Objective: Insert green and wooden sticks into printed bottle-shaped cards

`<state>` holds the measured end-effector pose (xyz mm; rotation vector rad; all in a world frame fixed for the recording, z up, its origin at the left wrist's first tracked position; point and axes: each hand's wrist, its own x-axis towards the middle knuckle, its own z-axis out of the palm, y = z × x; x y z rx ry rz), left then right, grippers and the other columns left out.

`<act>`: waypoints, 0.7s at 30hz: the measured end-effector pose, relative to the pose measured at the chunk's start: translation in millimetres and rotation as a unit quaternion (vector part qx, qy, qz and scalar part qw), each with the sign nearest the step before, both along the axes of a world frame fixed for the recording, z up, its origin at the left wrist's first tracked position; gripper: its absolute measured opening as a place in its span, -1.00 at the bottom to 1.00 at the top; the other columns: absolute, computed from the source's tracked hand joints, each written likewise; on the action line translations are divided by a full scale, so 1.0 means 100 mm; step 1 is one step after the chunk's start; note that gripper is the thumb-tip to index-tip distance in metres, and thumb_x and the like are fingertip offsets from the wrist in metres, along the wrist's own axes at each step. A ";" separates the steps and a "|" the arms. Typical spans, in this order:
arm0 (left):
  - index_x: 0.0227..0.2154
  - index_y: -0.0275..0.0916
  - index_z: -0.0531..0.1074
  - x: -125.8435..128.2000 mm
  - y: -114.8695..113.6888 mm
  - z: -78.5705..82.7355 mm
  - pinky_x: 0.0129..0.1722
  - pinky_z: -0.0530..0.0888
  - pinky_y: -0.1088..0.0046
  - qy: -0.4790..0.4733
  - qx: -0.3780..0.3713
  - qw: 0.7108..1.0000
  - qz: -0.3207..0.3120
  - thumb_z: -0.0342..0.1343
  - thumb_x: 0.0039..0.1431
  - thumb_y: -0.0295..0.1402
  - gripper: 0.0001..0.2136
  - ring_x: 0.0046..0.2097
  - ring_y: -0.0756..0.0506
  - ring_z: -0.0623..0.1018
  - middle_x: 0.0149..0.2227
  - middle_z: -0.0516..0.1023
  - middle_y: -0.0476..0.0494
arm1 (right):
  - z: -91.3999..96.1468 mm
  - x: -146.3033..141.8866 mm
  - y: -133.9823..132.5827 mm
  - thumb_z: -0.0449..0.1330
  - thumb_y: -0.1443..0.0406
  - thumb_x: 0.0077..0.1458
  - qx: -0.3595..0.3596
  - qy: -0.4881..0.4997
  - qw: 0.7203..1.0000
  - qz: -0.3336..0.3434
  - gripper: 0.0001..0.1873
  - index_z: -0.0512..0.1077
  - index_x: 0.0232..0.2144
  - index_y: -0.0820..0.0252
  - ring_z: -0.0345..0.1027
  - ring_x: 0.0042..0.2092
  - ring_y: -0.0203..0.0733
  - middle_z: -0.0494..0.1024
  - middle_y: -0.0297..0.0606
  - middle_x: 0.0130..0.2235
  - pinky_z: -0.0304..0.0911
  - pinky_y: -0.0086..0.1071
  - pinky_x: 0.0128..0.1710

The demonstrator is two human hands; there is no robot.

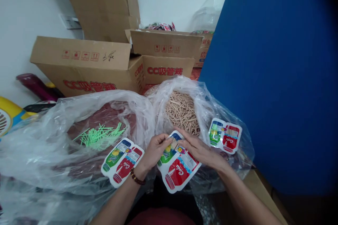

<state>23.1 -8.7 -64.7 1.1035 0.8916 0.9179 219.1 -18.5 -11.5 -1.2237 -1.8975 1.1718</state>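
My left hand and my right hand meet over a bottle-printed packet with green and red Cola pictures. The left fingers pinch a small bundle of tan sticks at the packet's top edge. The right hand lies across the packet's upper right side, fingers curled on it. Just behind is a clear plastic bag of tan sticks. A second packet lies left of my left wrist, and a third packet rests on the bag to the right.
A large clear bag on the left holds green sticks. Cardboard boxes with red lettering stand behind, against the white wall. A blue panel fills the right side. A yellow object sits at the left edge.
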 end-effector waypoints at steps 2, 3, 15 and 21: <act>-0.43 -0.30 0.40 0.01 0.01 0.01 -0.47 0.33 0.57 -0.005 0.003 1.000 0.013 0.17 0.07 -0.10 -0.69 -0.50 0.06 0.38 -0.50 0.42 0.02 | -0.01 0.01 0.00 0.06 0.12 0.21 0.014 -0.016 1.000 0.005 -0.50 0.24 0.18 0.02 0.21 0.17 -0.06 0.35 -0.21 0.18 0.03 -0.04 0.22; -0.43 -0.30 0.40 0.01 0.02 0.01 -0.47 0.33 0.57 -0.007 0.006 1.000 0.022 0.17 0.07 -0.09 -0.69 -0.50 0.06 0.38 -0.50 0.42 0.02 | -0.03 0.01 0.00 0.05 0.12 0.21 0.023 -0.017 1.000 0.005 -0.51 0.24 0.18 0.01 0.24 0.16 -0.06 0.37 -0.21 0.16 0.07 -0.04 0.19; -0.36 -0.29 0.47 -0.07 0.00 0.13 -0.40 0.38 0.54 -0.032 0.019 0.998 0.047 0.22 0.04 -0.16 -0.73 -0.43 0.01 0.47 -0.43 0.52 -0.01 | -0.12 0.06 0.10 0.13 0.15 0.15 -0.012 0.043 0.999 -0.024 -0.78 0.45 -0.27 0.16 0.38 -0.36 -0.26 0.53 -0.34 -0.37 0.26 -0.41 -0.37; -0.24 -0.33 0.53 -0.13 -0.04 0.20 -0.28 0.45 0.43 -0.042 -0.028 0.997 -0.057 0.31 -0.06 -0.23 -0.67 -0.34 -0.08 0.55 -0.32 0.61 -0.14 | -0.02 -0.01 0.09 0.14 0.16 0.14 0.039 0.016 0.999 -0.023 -0.79 0.43 -0.39 0.18 0.28 -0.40 -0.30 0.45 -0.37 -0.45 0.17 -0.45 -0.41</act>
